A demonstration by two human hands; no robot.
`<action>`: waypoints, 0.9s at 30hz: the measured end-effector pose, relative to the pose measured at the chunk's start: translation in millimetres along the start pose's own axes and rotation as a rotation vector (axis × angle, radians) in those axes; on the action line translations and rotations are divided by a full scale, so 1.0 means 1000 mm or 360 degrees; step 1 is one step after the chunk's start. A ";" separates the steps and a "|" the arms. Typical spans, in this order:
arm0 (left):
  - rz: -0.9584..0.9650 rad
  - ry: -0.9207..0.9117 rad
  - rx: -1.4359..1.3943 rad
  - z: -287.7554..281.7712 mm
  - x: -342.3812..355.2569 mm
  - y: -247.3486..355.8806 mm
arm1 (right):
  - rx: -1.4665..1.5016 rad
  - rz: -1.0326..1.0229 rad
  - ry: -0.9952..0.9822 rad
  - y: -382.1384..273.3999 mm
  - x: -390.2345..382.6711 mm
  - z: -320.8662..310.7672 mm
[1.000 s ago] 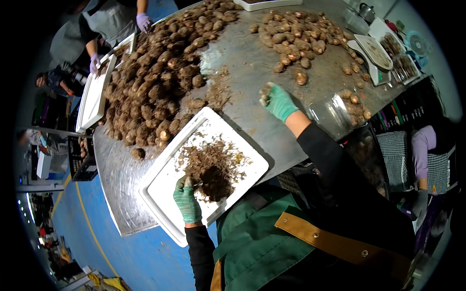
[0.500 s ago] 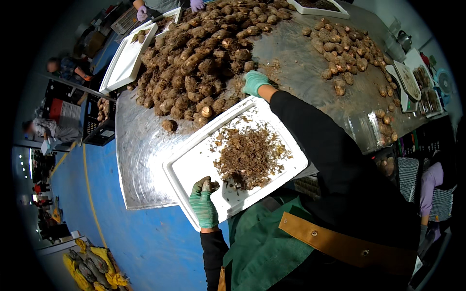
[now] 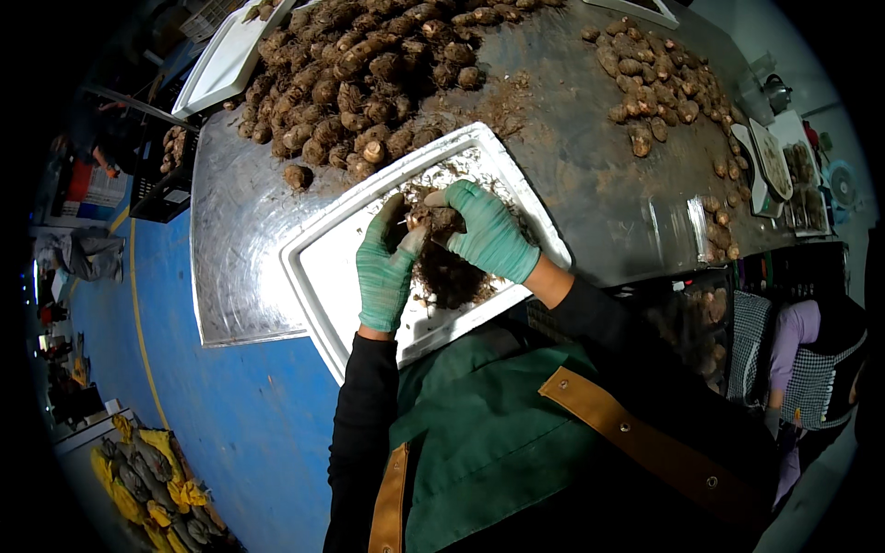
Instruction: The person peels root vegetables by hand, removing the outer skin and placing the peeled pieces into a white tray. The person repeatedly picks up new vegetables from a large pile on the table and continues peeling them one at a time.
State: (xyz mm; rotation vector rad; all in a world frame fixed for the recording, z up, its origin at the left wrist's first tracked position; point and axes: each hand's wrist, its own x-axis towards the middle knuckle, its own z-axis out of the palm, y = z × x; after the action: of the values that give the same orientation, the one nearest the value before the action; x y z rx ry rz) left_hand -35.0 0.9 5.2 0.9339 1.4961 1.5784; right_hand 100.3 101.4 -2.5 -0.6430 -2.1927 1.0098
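A brown, hairy taro corm is held between my two hands above a white foam tray. My left hand, in a green knitted glove with a dirty thumb and fingertips, grips its left side. From the right, my right hand in a matching glove closes its fingers over the corm's other side. Below them, a heap of dark fibrous peelings lies in the tray, partly covered by my hands. Whether a small tool is also in my fingers cannot be made out.
A large pile of unpeeled taro covers the metal table beyond the tray. Cleaner taro lie at the far right, near a scale. Another white tray stands far left. Someone in a lilac sleeve is at right.
My right hand has come back from the edge of the taro pile to the tray. Both hands now meet around a taro corm over the peelings. The view has shifted somewhat.
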 end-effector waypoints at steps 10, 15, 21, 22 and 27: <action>0.0013 0.0062 0.0153 0.005 -0.004 -0.006 | -0.0040 -0.0172 -0.0030 -0.010 -0.022 -0.011; -0.0283 0.0200 -0.0176 0.003 -0.010 -0.019 | 0.0234 0.0034 0.0220 -0.014 -0.038 -0.004; -0.0247 0.0240 -0.0258 0.009 -0.026 -0.005 | 0.0039 -0.0100 0.0314 -0.013 -0.037 -0.007; -0.0227 0.0233 -0.0315 0.015 -0.027 0.005 | -0.0027 -0.0102 0.0296 -0.014 -0.037 -0.008; 0.0037 0.0287 0.0075 0.014 -0.028 -0.002 | -0.0019 -0.0180 0.0315 -0.019 -0.036 -0.002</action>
State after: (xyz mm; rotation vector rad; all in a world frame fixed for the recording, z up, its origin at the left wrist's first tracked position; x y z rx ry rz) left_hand -9.5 -17.6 3.5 0.8564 1.6583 1.6876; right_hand 123.6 68.3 1.2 -0.5909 -2.0388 0.8388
